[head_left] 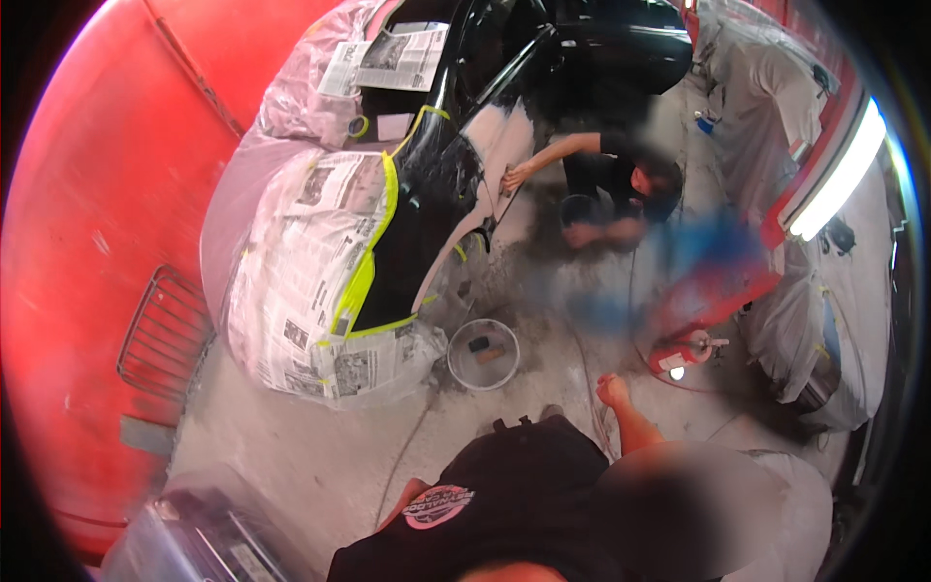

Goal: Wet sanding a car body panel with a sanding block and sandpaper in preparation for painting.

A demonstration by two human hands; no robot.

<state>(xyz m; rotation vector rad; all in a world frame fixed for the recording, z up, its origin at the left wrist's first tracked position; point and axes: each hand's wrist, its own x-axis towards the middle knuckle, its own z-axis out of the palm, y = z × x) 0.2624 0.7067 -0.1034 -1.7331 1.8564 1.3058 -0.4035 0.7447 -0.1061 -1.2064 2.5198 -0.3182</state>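
My right hand (613,390) is closed in a fist in front of my body, above the concrete floor; whether anything is inside the fingers cannot be made out. A thin hose (586,373) on the floor passes close by it. Only a bit of my left forearm (402,497) shows beside my black shirt (514,475); that hand is hidden. Ahead stands a black car body (427,184), partly wrapped in plastic and newspaper (339,194) edged with yellow-green tape (354,296). A crouching co-worker (630,184) presses one hand on its pale, filler-coated panel (493,145).
A round bucket (518,361) holding a dark block and a brown block stands on the floor ahead. Right of it are a red canister-like device (669,361) and a blurred blue-red shape (708,257). Plastic-draped objects (766,107) line the right; a red wall (87,242) with a metal rack (160,330) is left.
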